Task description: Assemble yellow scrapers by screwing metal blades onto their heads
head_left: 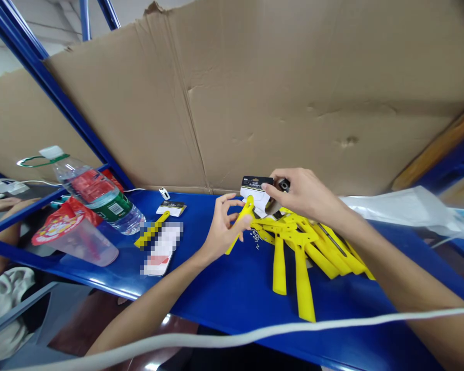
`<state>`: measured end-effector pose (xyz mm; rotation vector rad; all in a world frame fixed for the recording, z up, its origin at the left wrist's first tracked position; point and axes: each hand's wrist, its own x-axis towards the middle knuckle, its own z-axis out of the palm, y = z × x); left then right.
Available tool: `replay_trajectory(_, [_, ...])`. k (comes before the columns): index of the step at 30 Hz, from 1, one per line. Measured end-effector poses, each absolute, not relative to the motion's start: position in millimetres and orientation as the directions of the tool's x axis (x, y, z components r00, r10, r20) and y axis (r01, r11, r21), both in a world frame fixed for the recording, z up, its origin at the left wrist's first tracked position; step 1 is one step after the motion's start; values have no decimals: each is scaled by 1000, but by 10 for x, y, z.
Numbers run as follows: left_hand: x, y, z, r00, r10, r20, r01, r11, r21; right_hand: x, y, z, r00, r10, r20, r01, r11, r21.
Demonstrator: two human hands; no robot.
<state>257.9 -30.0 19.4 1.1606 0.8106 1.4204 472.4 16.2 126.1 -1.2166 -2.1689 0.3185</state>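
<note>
My left hand [226,226] is closed around the handle of a yellow plastic tool [249,206], holding it up on a slant. A black-and-white header card [255,186] stands at the top of this tool. My right hand [299,193] grips a dark, grey-ended device, which looks like a stapler [283,185]; most of it is hidden by the fingers. One right fingertip touches the card's edge. Below my right hand lies a heap of yellow plastic tools [279,265]. Tiny pale bits, perhaps staples [255,238], are scattered beside the heap.
Left on the blue table [216,288] are a carded yellow tool [153,231], a phone [162,252], a water bottle [100,196] and a plastic cup [81,239]. A cardboard wall [274,103] rises behind. A white cable [216,340] crosses in front. Another person's arm [7,226] shows far left.
</note>
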Motion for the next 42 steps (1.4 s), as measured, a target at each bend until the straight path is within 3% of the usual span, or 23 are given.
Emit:
replay_trajectory(3, [2597,-354,209,75,960,271,-193,-253,948,4697,11,1360,-443,837,320,530,533,-659])
replay_trajectory(5, [2602,-373,222,99,962,254,-205,-230,951,4698,-79,1423,-479,808,343,428,557,-712])
replay_trajectory(9, [2599,-371,230,121,970,210,-262,-173,949,4737,-142,1479,-466,733,496,364,670,-648])
replay_trajectory(15, [2507,-300,255,48,983,179,-288,-158,944,4805,-36,1438,-454,729,513,442,684,-581])
replay_trajectory(22, [1715,-152,382,-243,966,92,-64,-110,992,4906,81,1381,-570,715,405,510,694,-508])
replay_trajectory(28, [1350,85,259,-296,954,38,159,10,987,4922,152,1315,-659,689,302,527,709,-469])
replay_trajectory(33, [1271,287,109,-337,940,52,482,125,867,4940,162,1280,-676,695,244,548,696,-463])
replay_trajectory(42, [1132,413,86,-291,945,152,862,190,470,5001,275,1213,-719,676,162,578,711,-399])
